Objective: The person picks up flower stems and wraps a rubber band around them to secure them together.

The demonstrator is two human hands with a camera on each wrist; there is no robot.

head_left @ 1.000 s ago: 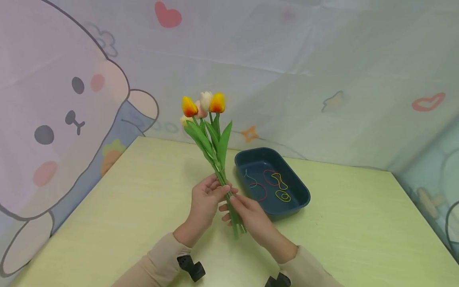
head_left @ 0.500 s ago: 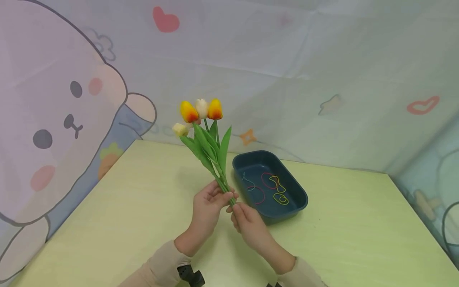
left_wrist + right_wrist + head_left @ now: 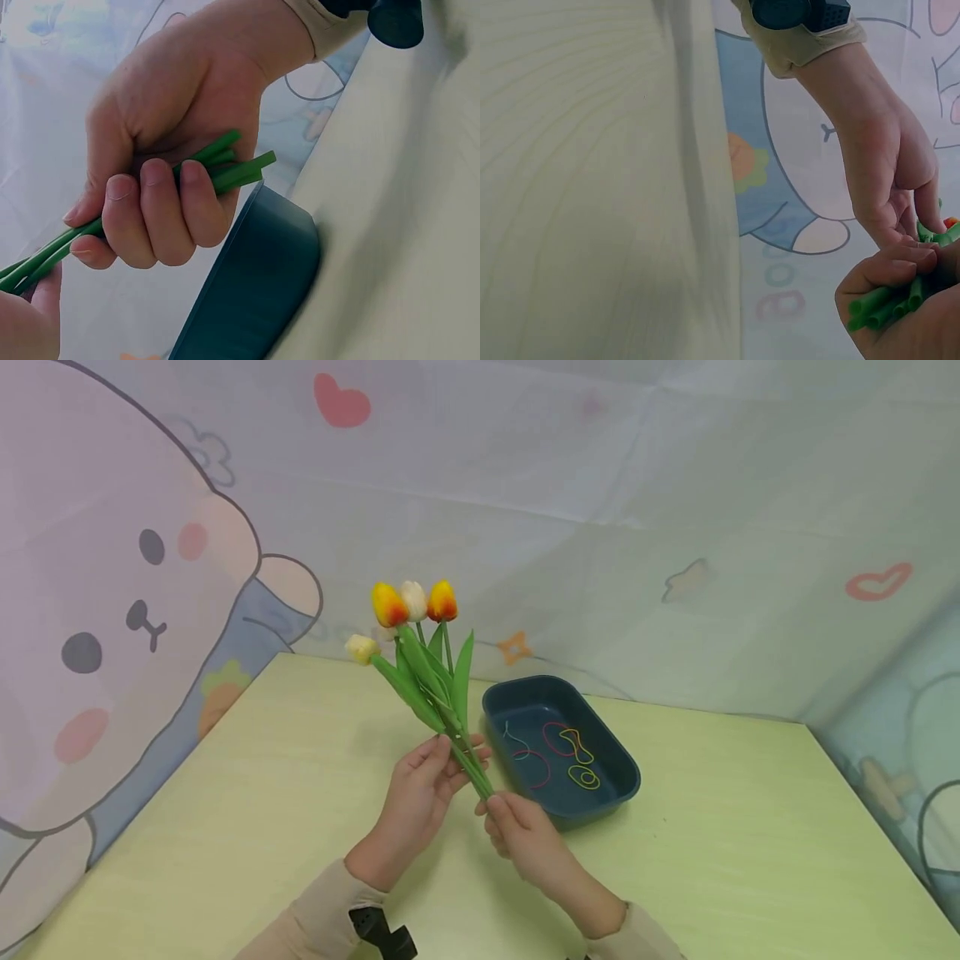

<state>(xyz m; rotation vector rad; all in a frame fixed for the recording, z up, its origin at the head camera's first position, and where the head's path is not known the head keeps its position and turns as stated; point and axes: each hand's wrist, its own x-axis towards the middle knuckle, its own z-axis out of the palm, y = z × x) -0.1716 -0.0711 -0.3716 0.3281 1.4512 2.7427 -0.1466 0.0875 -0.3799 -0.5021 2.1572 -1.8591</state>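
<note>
A bunch of artificial tulips (image 3: 442,600) leans to the left above the table, its yellow-orange, white and pale yellow heads at the top and green leaves (image 3: 408,689) below. My left hand (image 3: 408,802) holds the stems just under the leaves, thumb in front and fingers behind. Lower down, my right hand (image 3: 528,843) grips the stems near their ends. In the left wrist view the right hand's fingers (image 3: 165,214) curl round the green stems (image 3: 244,172), whose cut ends stick out. The right wrist view shows the stem ends (image 3: 870,311) inside that same grip.
Behind and right of the hands stands a dark blue tray (image 3: 592,814) on the pale yellow table (image 3: 750,827). Several rubber bands (image 3: 577,747) in red, yellow and teal lie in it. A printed cloth backdrop (image 3: 525,460) hangs along the table's back edge.
The tulips have come slightly down and left, and the heads spread, the pale yellow one moving outward. My right hand has closed round the stem ends; my left hand has shifted up the stems.
</note>
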